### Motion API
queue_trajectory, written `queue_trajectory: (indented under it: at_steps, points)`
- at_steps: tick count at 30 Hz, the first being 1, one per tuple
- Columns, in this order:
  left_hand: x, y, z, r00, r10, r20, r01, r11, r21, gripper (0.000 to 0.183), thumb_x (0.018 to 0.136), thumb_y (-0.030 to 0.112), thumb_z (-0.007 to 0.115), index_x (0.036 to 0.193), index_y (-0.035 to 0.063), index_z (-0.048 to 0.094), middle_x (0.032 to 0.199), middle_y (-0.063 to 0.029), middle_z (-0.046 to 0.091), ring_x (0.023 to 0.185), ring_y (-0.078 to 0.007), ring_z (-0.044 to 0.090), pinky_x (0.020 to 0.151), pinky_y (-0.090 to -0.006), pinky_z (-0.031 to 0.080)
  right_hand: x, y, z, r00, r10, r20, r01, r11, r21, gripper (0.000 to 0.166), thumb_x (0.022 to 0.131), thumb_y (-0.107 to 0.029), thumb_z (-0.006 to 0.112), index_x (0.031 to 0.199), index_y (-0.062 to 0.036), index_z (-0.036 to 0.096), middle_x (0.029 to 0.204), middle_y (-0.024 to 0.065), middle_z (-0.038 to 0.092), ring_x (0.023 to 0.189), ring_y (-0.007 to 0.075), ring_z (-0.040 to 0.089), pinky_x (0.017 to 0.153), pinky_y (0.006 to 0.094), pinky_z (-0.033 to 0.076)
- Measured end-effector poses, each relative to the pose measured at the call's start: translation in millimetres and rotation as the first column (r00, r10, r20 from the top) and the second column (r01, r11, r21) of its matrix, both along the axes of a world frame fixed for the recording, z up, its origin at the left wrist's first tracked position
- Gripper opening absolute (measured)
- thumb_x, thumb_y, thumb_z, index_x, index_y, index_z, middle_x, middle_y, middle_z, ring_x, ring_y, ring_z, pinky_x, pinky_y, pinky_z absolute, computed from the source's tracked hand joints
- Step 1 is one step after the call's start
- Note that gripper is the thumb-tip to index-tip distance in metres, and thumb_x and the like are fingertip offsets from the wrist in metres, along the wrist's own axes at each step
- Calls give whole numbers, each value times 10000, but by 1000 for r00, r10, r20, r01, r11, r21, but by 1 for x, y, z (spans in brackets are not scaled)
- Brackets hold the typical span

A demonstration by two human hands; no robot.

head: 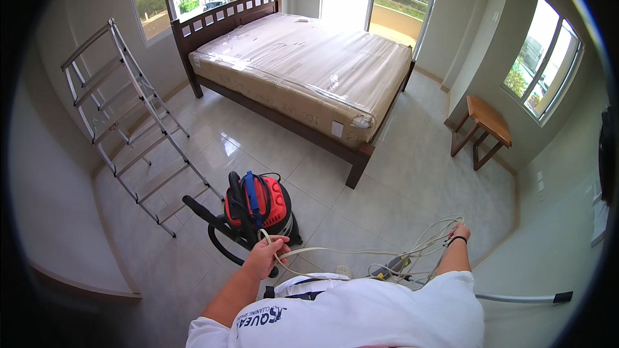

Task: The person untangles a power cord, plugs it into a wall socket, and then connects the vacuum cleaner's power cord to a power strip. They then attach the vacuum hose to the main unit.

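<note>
My left hand (268,257) grips a cream electrical cord (338,250), with a small loop of it standing up above the fingers. A stretch of the cord runs across my front to my right hand (458,233), which is shut on a bundle of loose coils. Below those coils lies a grey and yellow object (392,268), partly covered by cord; its kind is unclear. Just beyond my left hand stands a red and black canister vacuum cleaner (276,198). Its black hose (213,215) bends around its left side.
An aluminium stepladder (159,142) stands open at left. Ahead is a dark wooden bed frame (290,123) with a plastic-wrapped mattress (309,63). A wooden stool (488,118) stands by the right wall. A metal tube (522,297) with a black end extends at lower right.
</note>
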State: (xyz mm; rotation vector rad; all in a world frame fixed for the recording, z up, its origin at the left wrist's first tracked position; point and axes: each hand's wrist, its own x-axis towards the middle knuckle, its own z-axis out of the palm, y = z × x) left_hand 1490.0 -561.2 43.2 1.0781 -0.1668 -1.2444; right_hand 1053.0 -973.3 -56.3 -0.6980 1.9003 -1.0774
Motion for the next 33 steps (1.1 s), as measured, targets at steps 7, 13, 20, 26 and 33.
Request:
queue_trajectory:
  at_steps: [7,13,20,26,33]
  points:
    - [-39,-93,6,990,-126,-66,124,992,-38,164,832,123,452,925,10,528,741,-94,574,623,-177,564,564,-292,490,17,-23,-90,706,450,-547,-327,892,312,303,656,-172,579,878,33,545,882,208,543,831,308,533,713,332,428]
    - [-79,-187,4,961,-271,48,264,958,116,164,836,103,444,941,3,521,796,-87,557,696,-169,555,617,-283,477,174,38,-3,-81,973,-216,-979,-119,-167,617,621,-111,562,1203,-34,374,1139,168,458,1044,252,448,893,300,344]
    - [-86,-234,-4,887,-440,143,391,878,276,179,847,126,436,975,24,507,795,-71,554,730,-137,542,681,-251,431,226,46,72,-663,741,110,-732,-672,110,259,808,-259,473,935,-44,541,739,70,559,672,157,534,593,282,435]
    - [-40,-183,-40,860,-366,356,152,849,506,181,818,147,471,950,41,533,723,-51,559,629,-118,537,561,-238,435,210,-51,118,-433,900,46,-898,-436,67,203,779,-240,512,762,-43,558,511,-5,437,471,83,432,442,219,361]
    - [-58,-111,-124,639,-552,536,6,701,713,271,768,209,522,974,38,562,731,-81,594,649,-163,561,607,-299,441,167,-125,249,-59,979,197,-624,118,-772,265,866,-256,409,956,-36,525,523,-6,359,425,81,336,536,251,366]
